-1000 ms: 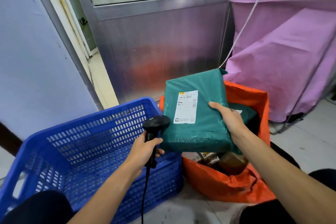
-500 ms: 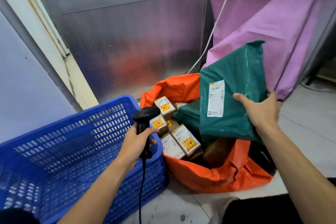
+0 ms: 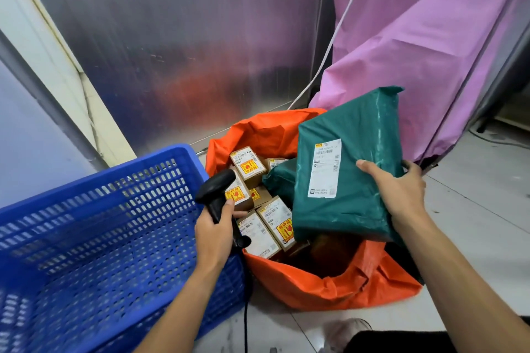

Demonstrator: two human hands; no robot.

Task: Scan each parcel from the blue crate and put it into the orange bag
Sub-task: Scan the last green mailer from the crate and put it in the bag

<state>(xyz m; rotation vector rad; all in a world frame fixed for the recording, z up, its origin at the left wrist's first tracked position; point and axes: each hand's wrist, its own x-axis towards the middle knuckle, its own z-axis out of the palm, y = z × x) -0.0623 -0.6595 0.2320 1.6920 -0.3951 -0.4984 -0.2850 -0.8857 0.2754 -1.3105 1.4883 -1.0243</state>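
Right hand (image 3: 398,189): thumb laid across the front face and fingers wrapped round the right edge of a green parcel (image 3: 352,135), gripping it firmly. The parcel is held tilted above the open mouth of the orange bag (image 3: 315,289), its lower edge dipping towards the opening; whether it touches the contents below cannot be told. A white shipping label (image 3: 324,169) faces the camera, just left of the thumb. Left hand (image 3: 215,235): fingers curled round the grip of a black handheld scanner (image 3: 218,189), head pointing up and to the right, positioned over the gap between crate and bag; its black cable (image 3: 245,321) hangs down to the floor (image 3: 473,209). Inside the bag – several small cardboard boxes (image 3: 248,165) bearing white labels and yellow-and-red stickers, with a second green parcel (image 3: 279,180) lying beside them, partly behind the held one. The blue crate (image 3: 100,238) stands on the floor to the left, its near corner touching or just beside the bag. Behind – a brushed metal door panel (image 3: 186,51), a purple sheet (image 3: 430,51) draped to the right, and a white cord (image 3: 338,31) running down diagonally between the two
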